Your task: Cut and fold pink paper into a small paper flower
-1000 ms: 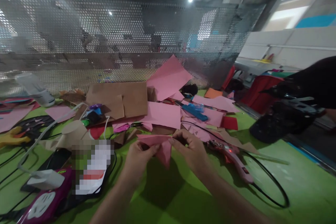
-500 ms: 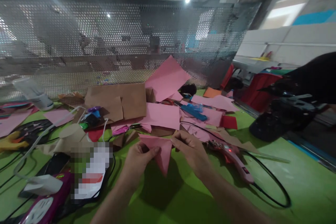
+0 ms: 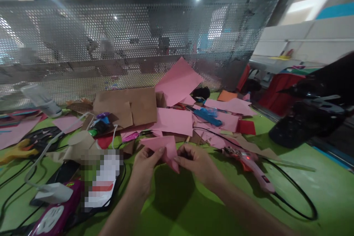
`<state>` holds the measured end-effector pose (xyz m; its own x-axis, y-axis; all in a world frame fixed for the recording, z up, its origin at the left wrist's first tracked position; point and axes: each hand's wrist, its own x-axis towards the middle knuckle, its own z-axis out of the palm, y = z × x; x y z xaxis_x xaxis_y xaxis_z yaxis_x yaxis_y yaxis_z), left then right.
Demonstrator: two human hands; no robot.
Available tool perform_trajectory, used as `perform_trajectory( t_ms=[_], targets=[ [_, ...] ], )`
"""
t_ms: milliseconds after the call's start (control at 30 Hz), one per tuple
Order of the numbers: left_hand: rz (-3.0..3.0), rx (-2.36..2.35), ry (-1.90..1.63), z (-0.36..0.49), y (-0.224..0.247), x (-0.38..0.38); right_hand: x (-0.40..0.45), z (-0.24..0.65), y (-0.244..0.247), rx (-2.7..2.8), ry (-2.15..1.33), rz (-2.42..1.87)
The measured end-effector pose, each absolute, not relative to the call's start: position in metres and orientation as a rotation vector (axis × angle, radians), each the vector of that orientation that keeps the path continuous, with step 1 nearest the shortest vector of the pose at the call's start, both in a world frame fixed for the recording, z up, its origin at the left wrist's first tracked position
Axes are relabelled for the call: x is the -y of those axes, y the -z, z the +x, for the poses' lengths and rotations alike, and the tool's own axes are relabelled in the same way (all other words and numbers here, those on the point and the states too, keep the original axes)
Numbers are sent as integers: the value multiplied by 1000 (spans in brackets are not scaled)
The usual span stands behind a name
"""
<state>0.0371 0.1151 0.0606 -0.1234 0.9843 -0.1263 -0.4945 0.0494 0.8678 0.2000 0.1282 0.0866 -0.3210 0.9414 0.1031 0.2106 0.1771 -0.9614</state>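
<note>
A folded piece of pink paper (image 3: 168, 147) is held up above the green table between both hands. My left hand (image 3: 146, 164) pinches its left part, thumb on the near face. On the right side, my right hand (image 3: 193, 162) has its thumb and fingers closed on the paper's right edge, near the lower tip. Behind the hands lie a flat pink sheet (image 3: 175, 121) and a brown cardboard piece (image 3: 124, 107). A larger pink sheet (image 3: 179, 81) leans upright at the back.
A pink glue gun (image 3: 258, 173) with a looping black cable lies at right. A blue cutter (image 3: 207, 116) rests on paper scraps. At left are a white plug (image 3: 54, 193), a purple power strip (image 3: 56, 214) and yellow scissors (image 3: 18, 152). A perforated screen (image 3: 132, 44) stands behind.
The paper's lower tip has swung up and right. My right hand has shifted from the paper's upper right corner down to its right edge. The view has turned slightly left.
</note>
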Motion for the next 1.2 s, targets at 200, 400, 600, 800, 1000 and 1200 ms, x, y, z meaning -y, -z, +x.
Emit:
perform_trajectory(
  t_ms=[200,400,600,800,1000,1200],
  targets=[
    [706,-1006,-1447,37,-61,-115,-127,200,-86,1668,-1255,-1082],
    [682,-964,-1512,37,-60,-116,-129,196,-76,1723,-1261,-1195],
    [680,-959,-1527,37,-59,-118,-129,199,-83,1742,-1336,-1165],
    [837,-958,-1393,37,-59,-115,-129,203,-88,1581,-1371,-965],
    [983,-968,-1221,32,-65,-116,-136,209,-88,1513,-1243,-1046],
    [978,-1026,-1220,31,-69,-114,-139,211,-88,1454,-1358,-1085]
  ],
)
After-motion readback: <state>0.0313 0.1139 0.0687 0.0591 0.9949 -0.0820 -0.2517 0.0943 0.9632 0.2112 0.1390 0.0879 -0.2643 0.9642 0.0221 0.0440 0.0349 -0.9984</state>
